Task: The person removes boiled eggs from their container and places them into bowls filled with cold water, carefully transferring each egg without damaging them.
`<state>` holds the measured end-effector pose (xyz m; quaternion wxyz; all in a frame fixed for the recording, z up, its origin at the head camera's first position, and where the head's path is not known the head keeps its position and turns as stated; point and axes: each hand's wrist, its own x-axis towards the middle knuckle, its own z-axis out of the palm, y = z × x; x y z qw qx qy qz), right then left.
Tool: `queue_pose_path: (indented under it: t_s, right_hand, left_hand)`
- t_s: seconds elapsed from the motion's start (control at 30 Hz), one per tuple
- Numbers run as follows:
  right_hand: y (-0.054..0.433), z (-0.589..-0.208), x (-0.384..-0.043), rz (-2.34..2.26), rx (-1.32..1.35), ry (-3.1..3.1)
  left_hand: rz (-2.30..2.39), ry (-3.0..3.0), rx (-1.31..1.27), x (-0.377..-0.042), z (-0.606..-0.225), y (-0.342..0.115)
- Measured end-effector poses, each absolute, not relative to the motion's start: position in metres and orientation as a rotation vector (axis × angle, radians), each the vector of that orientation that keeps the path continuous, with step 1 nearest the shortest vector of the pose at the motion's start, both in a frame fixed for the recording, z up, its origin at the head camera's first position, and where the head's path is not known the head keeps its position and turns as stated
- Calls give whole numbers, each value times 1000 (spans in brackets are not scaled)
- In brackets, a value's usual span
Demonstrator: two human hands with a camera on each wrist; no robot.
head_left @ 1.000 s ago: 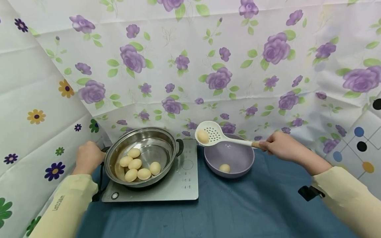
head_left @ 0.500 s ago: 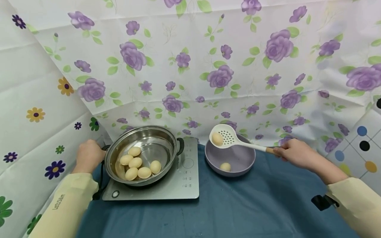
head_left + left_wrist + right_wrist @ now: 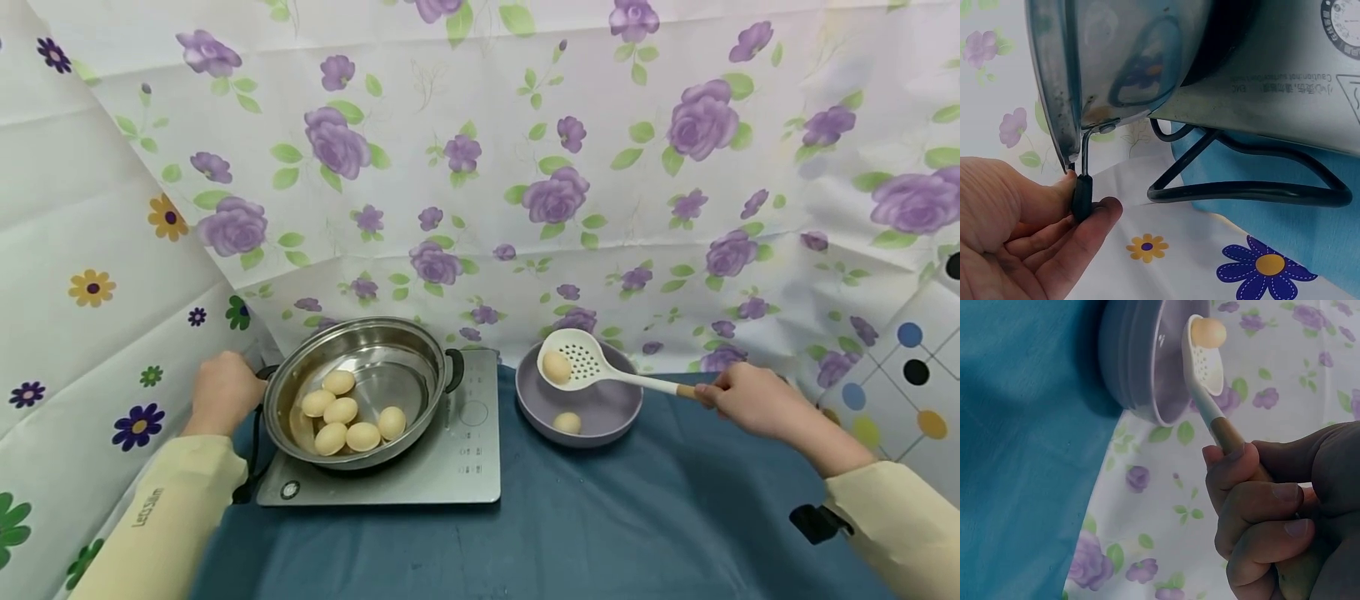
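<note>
My right hand [image 3: 757,401] grips the wooden handle of a white slotted spoon [image 3: 619,375], fingers wrapped round it in the right wrist view. One egg [image 3: 557,367] lies in the spoon's perforated bowl, held over a purple bowl [image 3: 528,400]. Inside that bowl rests another egg [image 3: 567,423]. At the far left, my left hand [image 3: 223,392] pinches the black side handle [image 3: 1083,197] of a steel pot [image 3: 408,350] between thumb and fingers. Several eggs [image 3: 341,411] sit in the pot's left and front part.
Under the pot is a silver induction cooker [image 3: 476,475], its black cord [image 3: 1254,192] looping out at the left. A blue cloth [image 3: 600,525] covers the table. Flowered sheeting [image 3: 465,200] stands close behind the pot and bowl.
The right hand has carried the slotted spoon with its egg rightward, then lowered it over the purple bowl. The left hand keeps its hold on the pot handle.
</note>
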<state>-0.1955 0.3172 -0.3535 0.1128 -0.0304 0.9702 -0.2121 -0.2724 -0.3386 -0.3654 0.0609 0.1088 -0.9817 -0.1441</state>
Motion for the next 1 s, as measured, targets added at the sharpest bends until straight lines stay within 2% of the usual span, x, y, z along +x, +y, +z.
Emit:
queue_pose_path:
  t_s: [1.0]
  right_hand:
    - [301,-361,-194,-255,-157,3045]
  left_hand:
    - [-441,-2992,394,-274,-367,-337]
